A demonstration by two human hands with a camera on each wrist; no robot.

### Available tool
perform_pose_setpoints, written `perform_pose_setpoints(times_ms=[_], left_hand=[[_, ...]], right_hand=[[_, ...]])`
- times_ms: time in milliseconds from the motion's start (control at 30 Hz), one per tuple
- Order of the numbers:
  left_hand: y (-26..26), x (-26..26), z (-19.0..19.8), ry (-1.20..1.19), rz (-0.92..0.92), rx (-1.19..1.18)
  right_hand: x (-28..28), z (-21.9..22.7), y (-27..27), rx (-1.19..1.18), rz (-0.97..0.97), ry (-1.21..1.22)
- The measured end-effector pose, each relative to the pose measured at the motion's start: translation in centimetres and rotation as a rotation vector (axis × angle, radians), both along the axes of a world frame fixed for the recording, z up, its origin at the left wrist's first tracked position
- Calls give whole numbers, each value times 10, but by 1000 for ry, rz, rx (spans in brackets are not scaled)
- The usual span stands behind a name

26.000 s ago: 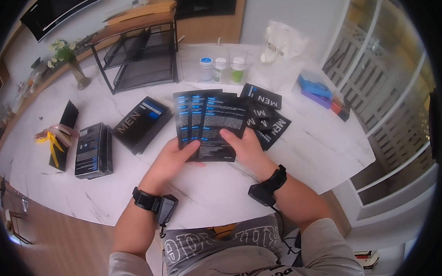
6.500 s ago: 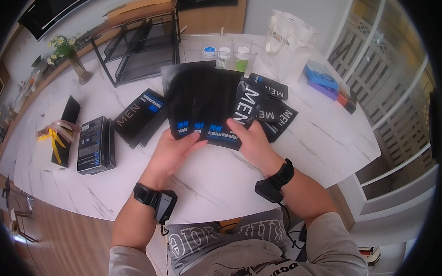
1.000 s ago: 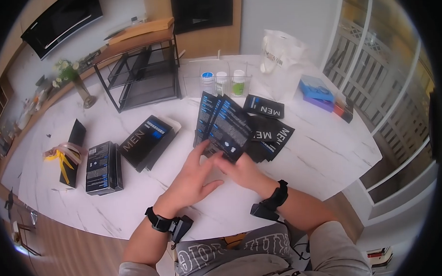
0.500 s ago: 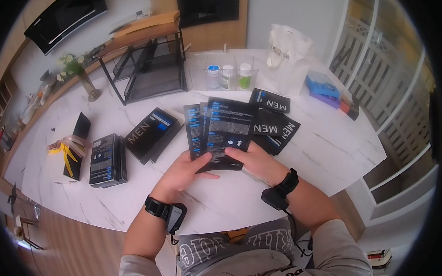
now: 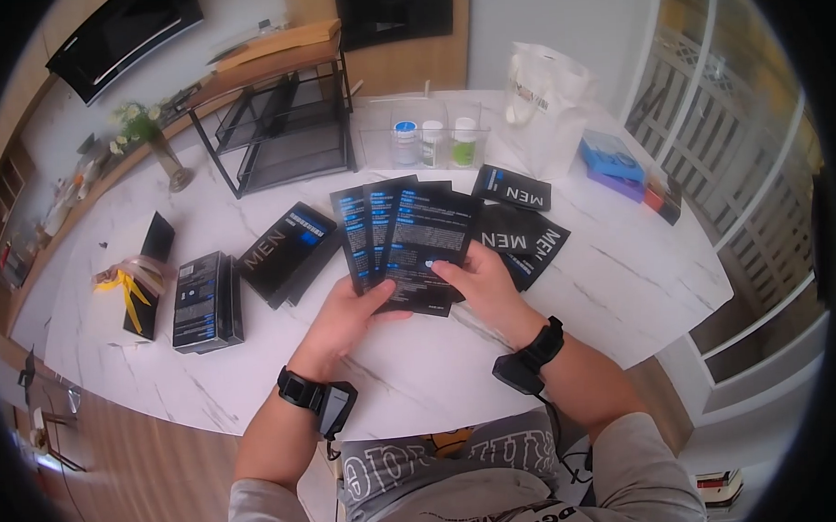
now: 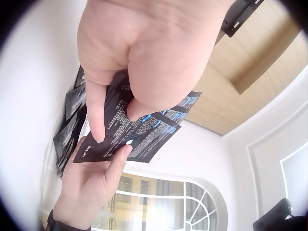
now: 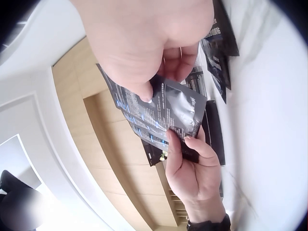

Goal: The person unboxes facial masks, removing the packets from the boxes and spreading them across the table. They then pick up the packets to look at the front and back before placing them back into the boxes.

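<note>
Several black foil sachets [image 5: 435, 228] with white and blue print are spread like a fan in front of me, text sides up. My left hand [image 5: 346, 317] grips their lower left part, thumb on top. At the lower right, my right hand [image 5: 492, 284] pinches them with its thumb over the print. In the left wrist view, the left thumb presses on the sachets [image 6: 144, 130]. The right wrist view shows the sachets [image 7: 180, 108] overlapping, with both thumbs on them. Behind the right hand lie more black sachets [image 5: 517, 195] marked MEN on the table.
Left of the hands lie a black MEN box [image 5: 284, 247], stacked dark boxes [image 5: 203, 301] and a ribbon-tied box [image 5: 147, 280]. Behind are a mesh tray rack [image 5: 285, 146], bottles [image 5: 429, 143] in a clear organizer, a white bag [image 5: 551, 109] and a blue box [image 5: 610, 158].
A second ago the sachets were tilted and bunched, hands close together; now they are fanned wider and flat to view, gripped from both sides. Earlier, 6.5 s ago, their MEN fronts showed.
</note>
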State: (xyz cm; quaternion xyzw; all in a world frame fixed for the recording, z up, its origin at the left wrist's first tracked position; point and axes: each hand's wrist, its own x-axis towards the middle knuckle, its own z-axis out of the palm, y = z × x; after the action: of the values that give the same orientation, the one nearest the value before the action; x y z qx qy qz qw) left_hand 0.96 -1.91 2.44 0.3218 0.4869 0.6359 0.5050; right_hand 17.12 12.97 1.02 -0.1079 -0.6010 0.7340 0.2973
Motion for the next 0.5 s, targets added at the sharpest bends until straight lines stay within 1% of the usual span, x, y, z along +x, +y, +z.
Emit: perform_pose_setpoints(times_ms=[133,333,433,500], left_hand=[[-1,1,3,19,-8,-20],[0,-3,5,-30,16,-30],[-2,-3,4,-25,15,-29],[-1,-4,4,-12,16,-37]], right_hand=[[-1,-6,4,-6,3,27],[-1,-5,3,29,-37,3],[0,-7,6,-1,-21,-78],[-1,-6,5,-6,-22,-51]])
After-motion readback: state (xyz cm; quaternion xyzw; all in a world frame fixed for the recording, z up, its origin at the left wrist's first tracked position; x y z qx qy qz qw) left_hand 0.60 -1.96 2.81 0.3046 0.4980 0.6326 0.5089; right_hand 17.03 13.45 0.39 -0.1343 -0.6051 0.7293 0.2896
